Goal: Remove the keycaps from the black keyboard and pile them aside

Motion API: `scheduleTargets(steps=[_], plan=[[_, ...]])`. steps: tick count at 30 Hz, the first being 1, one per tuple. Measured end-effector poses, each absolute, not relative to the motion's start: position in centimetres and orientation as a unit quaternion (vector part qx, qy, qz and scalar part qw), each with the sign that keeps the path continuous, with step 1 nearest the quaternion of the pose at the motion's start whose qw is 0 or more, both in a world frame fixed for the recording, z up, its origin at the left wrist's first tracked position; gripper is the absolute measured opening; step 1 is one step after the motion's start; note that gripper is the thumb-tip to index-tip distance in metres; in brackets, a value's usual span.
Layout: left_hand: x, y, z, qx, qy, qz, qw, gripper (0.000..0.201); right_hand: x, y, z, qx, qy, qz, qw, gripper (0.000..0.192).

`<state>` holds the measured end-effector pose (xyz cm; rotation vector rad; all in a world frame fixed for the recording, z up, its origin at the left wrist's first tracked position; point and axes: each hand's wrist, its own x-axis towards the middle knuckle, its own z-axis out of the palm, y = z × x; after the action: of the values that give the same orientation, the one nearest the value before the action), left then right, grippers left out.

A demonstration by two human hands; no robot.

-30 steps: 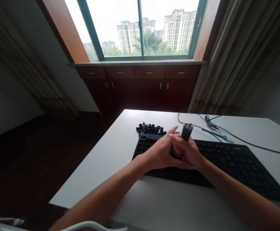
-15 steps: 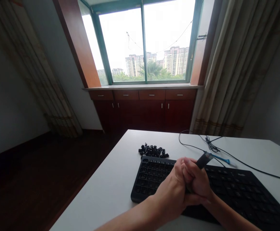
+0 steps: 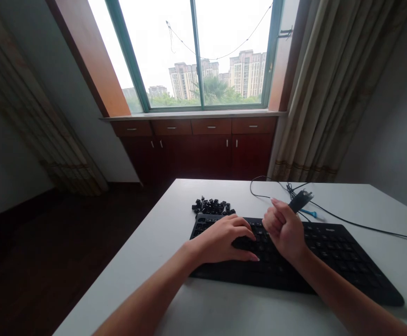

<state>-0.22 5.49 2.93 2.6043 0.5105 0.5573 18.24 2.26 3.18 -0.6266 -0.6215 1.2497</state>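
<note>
Many pulled keycaps (image 3: 212,206) lie far left; left hand (image 3: 224,239) flat on keyboard (image 3: 329,252), right hand (image 3: 285,228) clamped on puller (image 3: 300,201); most keys remain.

Dim backlit room, window (image 3: 196,56) glare

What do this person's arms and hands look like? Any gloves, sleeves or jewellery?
Both are bare. The left hand and right hand wear no gloves, and no rings or watch show. The forearms are uncovered as far as the picture's lower edge, with no sleeve, strap or marking in view. The nails look short and plain.
</note>
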Motion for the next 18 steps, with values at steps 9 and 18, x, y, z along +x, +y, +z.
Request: scheduleTargets(steps=[9,18], plan=[[-1.4,6.4,3.2,0.944,0.159,0.191,0.217,0.022,18.0,2.2,3.2,-0.295,-0.323,0.559,0.704,0.050],[-2.9,9.1,1.9,0.854,0.377,0.337,0.124,0.017,17.9,2.1,3.1,-0.289,-0.348,0.566,0.689,0.050]])
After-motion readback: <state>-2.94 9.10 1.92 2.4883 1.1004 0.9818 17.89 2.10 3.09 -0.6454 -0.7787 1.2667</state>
